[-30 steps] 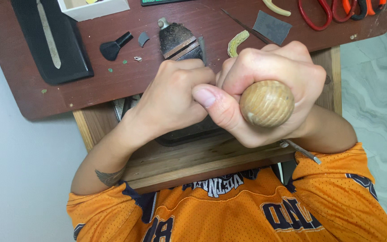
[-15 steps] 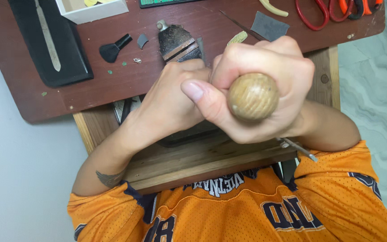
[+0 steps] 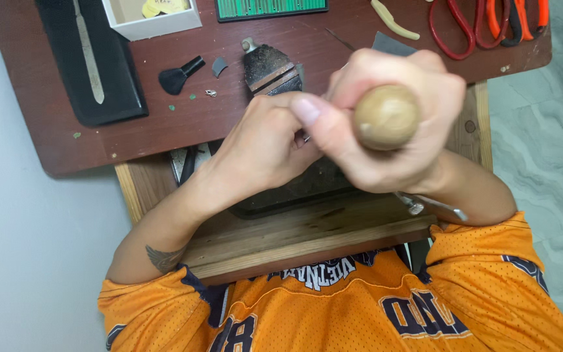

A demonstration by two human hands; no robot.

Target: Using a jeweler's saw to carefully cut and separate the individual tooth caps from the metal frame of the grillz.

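Right grip (image 3: 392, 124) closed around wooden knob (image 3: 386, 117)

Small vise (image 3: 270, 67) probably blocks ahead; bare tabletop (image 3: 184, 124) leftward.

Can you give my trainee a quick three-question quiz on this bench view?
1. True or false: the right hand grips a round wooden knob.
2. Where are the red-handled scissors? A) far right of the dark tabletop B) inside the white box C) on the black tray
3. What lies on the black tray?

Key: 1. True. 2. A. 3. A long pale flat tool. The left hand sits beside the right, just below the small vise.
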